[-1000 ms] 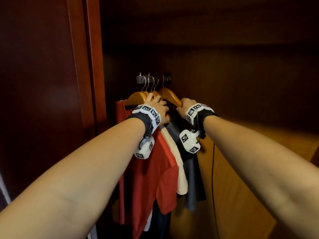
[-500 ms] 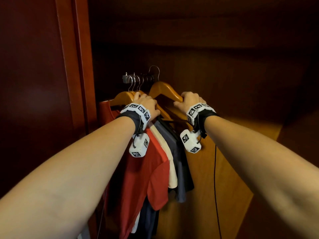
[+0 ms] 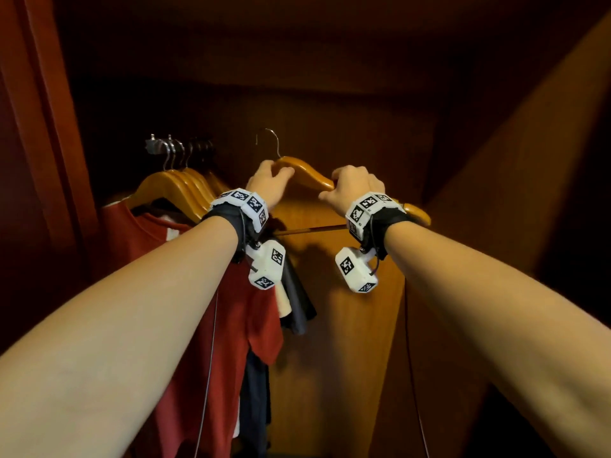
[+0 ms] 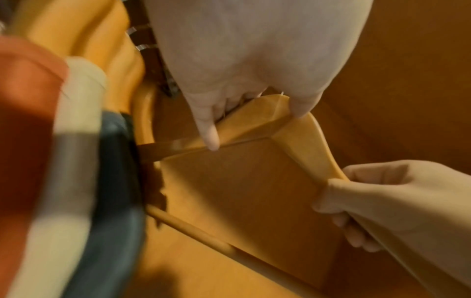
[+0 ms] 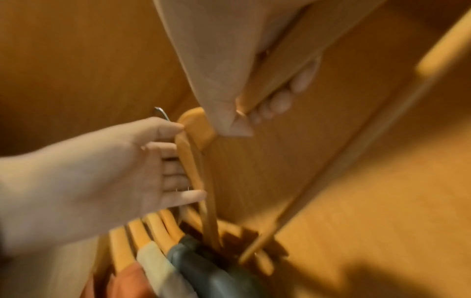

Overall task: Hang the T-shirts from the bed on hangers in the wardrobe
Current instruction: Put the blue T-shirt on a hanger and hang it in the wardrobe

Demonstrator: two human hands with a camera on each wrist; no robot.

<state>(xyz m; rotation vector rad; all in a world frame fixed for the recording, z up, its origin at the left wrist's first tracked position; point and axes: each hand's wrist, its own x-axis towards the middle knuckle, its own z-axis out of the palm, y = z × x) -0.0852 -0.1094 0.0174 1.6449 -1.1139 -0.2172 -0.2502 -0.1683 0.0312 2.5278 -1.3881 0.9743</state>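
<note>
Nearest the camera, two bare forearms reach into the wardrobe [image 3: 515, 133], each wrist banded with a marker-covered strap. Just beyond them, the left hand [image 3: 269, 180] has its fingers curled over the crown of an empty wooden hanger [image 3: 310, 175], thumb on the near face, right at the base of the hook. The right hand [image 3: 353, 186] wraps its fingers around the hanger's right shoulder; the left wrist view shows that grip closed on the wood.

The hanger is held in the air, clear of the rail [image 3: 155, 145], to the right of the hung clothes. Its long axis runs roughly left to right across the wardrobe, sloping down towards the right end [image 3: 418, 213], with the cross bar [image 3: 314, 229] below. The metal hook [image 3: 272, 140] points upwards, its open end curling to the left, towards the rail.

Farther in, at the left end of the wardrobe, several wooden hangers sit on the rail. They carry a red T-shirt [image 3: 238, 319], a cream one [image 3: 284, 300] and at least one dark one [image 3: 297, 302].

As a judgement, the task is well along: those shirts are already hung. The bare hanger suggests another shirt is left to fetch from the bed, which is out of view, so how many remain cannot be told.
</note>
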